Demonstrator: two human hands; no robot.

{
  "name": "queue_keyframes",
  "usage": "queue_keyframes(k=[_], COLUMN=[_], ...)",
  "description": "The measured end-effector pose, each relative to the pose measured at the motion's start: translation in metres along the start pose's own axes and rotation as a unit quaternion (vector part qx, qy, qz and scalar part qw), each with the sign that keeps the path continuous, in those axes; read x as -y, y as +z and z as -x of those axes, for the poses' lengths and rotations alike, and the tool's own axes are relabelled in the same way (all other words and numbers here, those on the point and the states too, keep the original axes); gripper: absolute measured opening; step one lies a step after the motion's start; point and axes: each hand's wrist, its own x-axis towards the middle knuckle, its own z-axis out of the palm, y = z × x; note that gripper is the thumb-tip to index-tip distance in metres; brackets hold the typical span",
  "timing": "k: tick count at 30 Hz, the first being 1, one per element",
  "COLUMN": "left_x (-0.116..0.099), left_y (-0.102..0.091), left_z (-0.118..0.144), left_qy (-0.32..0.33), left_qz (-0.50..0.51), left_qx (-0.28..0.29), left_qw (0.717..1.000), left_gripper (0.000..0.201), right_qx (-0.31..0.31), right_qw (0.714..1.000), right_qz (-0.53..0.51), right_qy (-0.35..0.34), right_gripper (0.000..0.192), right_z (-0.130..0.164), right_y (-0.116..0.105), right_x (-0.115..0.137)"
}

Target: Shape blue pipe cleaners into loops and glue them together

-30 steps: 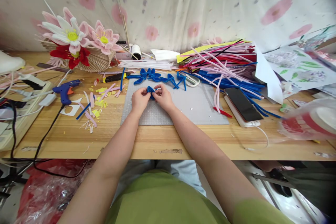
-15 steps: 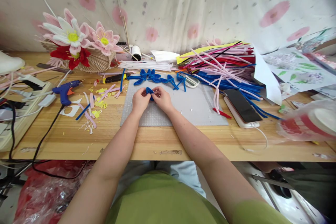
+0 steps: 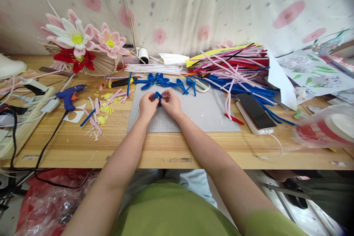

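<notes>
Both hands work one small blue pipe cleaner point(image 3: 158, 96) over the far half of the grey cutting mat point(image 3: 204, 112). Left hand point(image 3: 147, 105) pinches the piece from the left; right hand point(image 3: 171, 103) pinches it from the right. Fingertips of the two hands nearly meet, the folded blue bit caught between them, held just above the mat.

Judgement on the bend in hand: pinch close to the fold, so the wire core creases where wanted; press evenly from both sides, or the loop will likely go lopsided against the finished blue shapes point(image 3: 166, 80) lying at the mat's far edge.

Pose: both forearms run from the near table edge toward the mat and converge. Wrists low, knuckles up, thumbs turned inward to the piece.

Around the mat: glue gun point(image 3: 69, 94) well to its left among cut scraps, phone point(image 3: 255, 111) just off its right edge, pile of loose pipe cleaners point(image 3: 238, 68) beyond the far right corner.
</notes>
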Motion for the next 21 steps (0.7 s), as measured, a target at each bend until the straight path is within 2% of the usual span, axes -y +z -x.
queue_keyframes(k=[3, 5, 9, 12, 21], left_x=[-0.0020, -0.0020, -0.0014, -0.0024, -0.0074], left_y=[0.0002, 0.0003, -0.0002, -0.0013, -0.0032], left_z=[0.0009, 0.0003, -0.0016, -0.0012, 0.0035], left_qy=[0.001, 0.009, 0.022, 0.033, 0.016], left_qz=[-0.011, -0.007, 0.025, 0.013, -0.030], left_qx=[-0.012, 0.001, 0.029, 0.021, 0.003], left_qw=[1.000, 1.000, 0.999, 0.999, 0.999], left_gripper=[0.017, 0.019, 0.026, 0.022, 0.012], right_qx=[-0.011, -0.009, 0.022, 0.032, -0.010], right_qw=[1.000, 1.000, 0.999, 0.999, 0.998], right_qz=[0.011, 0.004, -0.026, -0.012, 0.060], right_qy=[-0.007, -0.005, 0.010, 0.021, -0.001], right_gripper=[0.017, 0.015, 0.013, 0.016, 0.016], right_z=[0.0001, -0.0007, -0.0018, -0.0007, 0.0019], right_y=[-0.0004, -0.0011, -0.0032, -0.0036, 0.0001], right_x=[-0.0008, -0.0021, -0.0031, -0.0014, 0.0005])
